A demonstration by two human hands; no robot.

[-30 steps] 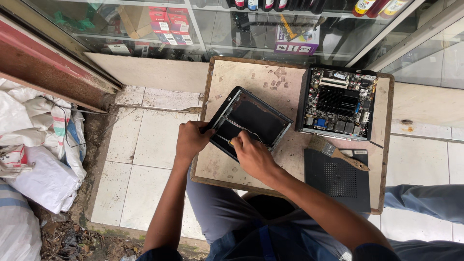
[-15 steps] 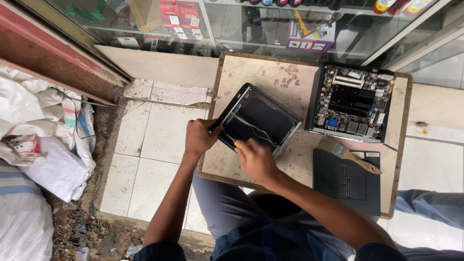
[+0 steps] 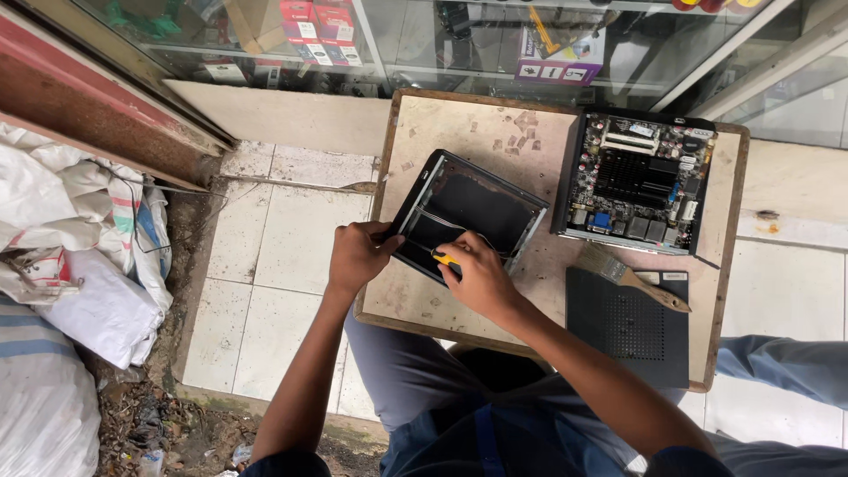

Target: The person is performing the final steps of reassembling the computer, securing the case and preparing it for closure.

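Open case [image 3: 473,212] on tabletop [image 3: 459,119], btwn left hand [image 3: 358,256] & right hand [image 3: 477,278]. Circuit board [image 3: 640,181] right of right hand, farther back. Brush [image 3: 632,276] on cover panel [image 3: 627,331], just right of it. Sacks [image 3: 71,256] far left of left hand, on floor.

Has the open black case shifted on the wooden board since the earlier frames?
No. The open black case sits in the same place, left of the circuit board. The left hand grips its near corner, and the right hand holds a yellow-handled tool.
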